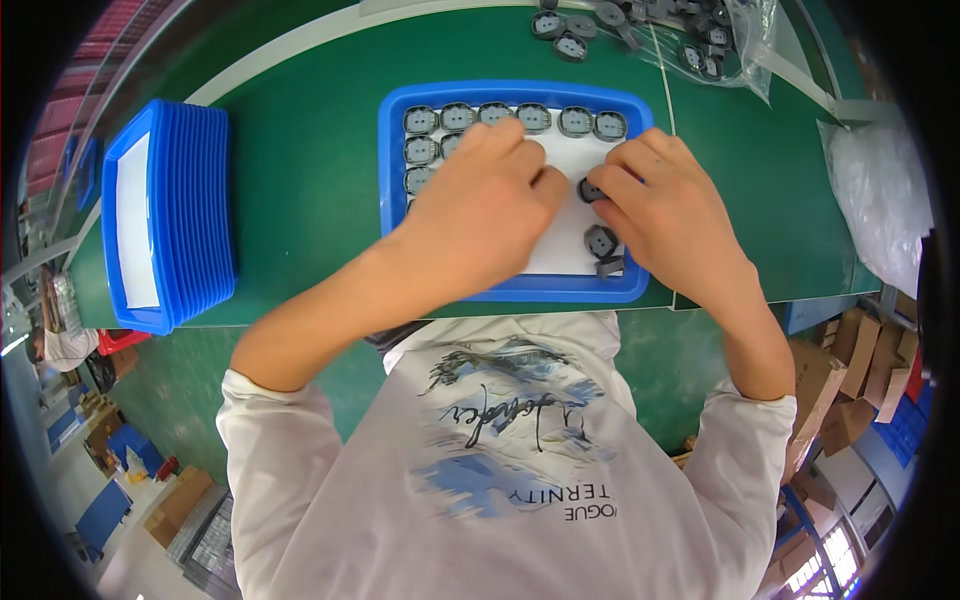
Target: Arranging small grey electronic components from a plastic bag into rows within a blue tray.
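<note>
A blue tray (515,88) with a white bottom lies in front of me on the green table. Small grey plastic parts, rounded and cap-like, line its far side (575,122) and run down its left side. My left hand (485,205) reaches over the tray's middle with fingers curled down at the far row; its fingertips and anything in them are hidden. At the tray's right side my right hand (665,215) pinches a dark grey plastic part (590,190). Just below those fingers, a loose grey part (600,240) and another one (609,266) rest in the near right corner.
To the left stands a stack of blue trays (195,210). Several loose grey parts (570,47) lie at the far edge beside an open clear bag (752,45) of more. A whitish plastic bag (880,190) is at the right. Cardboard boxes (820,390) stand on the right below the table.
</note>
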{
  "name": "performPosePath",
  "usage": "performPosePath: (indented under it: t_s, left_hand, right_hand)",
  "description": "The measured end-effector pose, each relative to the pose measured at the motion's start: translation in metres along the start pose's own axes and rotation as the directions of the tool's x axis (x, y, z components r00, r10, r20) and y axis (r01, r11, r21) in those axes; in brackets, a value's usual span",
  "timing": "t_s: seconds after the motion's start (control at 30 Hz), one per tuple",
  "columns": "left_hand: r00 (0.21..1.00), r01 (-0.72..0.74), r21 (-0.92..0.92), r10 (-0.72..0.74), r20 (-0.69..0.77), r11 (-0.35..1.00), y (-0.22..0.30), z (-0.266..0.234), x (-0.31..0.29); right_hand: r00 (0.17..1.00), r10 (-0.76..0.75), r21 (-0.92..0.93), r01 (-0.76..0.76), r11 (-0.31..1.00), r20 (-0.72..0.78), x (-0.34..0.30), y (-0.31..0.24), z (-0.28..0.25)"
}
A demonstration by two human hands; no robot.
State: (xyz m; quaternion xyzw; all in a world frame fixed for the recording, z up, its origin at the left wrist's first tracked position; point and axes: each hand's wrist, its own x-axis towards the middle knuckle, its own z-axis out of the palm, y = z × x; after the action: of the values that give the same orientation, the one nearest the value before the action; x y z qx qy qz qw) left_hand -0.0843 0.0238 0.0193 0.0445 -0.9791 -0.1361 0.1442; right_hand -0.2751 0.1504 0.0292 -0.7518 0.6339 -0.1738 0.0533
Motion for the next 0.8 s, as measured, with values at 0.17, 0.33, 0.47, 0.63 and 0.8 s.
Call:
performPosePath:
  t_s: [0.17, 0.33, 0.47, 0.63, 0.8]
  left_hand:
    - [0.993, 0.049, 0.044, -0.044, -0.108, 0.998, -0.018, -0.005, -0.005]
    - [0.993, 0.085, 0.000, -0.085, -0.086, 0.996, -0.017, -0.006, -0.008]
    - [0.985, 0.039, 0.014, -0.036, -0.169, 0.999, -0.028, -0.003, -0.007]
    - [0.986, 0.054, -0.013, -0.056, -0.156, 0.998, -0.032, -0.010, -0.007]
    - [0.987, 0.068, -0.029, -0.071, -0.147, 0.997, -0.037, -0.013, -0.008]
  right_hand:
    - [0.994, -0.060, 0.041, 0.064, 0.997, -0.087, 0.007, -0.003, 0.014]
    - [0.989, -0.084, 0.050, 0.091, 0.995, -0.125, 0.013, -0.003, 0.016]
    - [0.989, -0.086, 0.049, 0.092, 0.995, -0.118, 0.019, 0.000, 0.023]
    - [0.977, -0.125, 0.046, 0.135, 0.990, -0.174, 0.029, 0.000, 0.031]
    - [0.963, -0.170, 0.033, 0.181, 0.983, -0.209, 0.036, 0.002, 0.035]
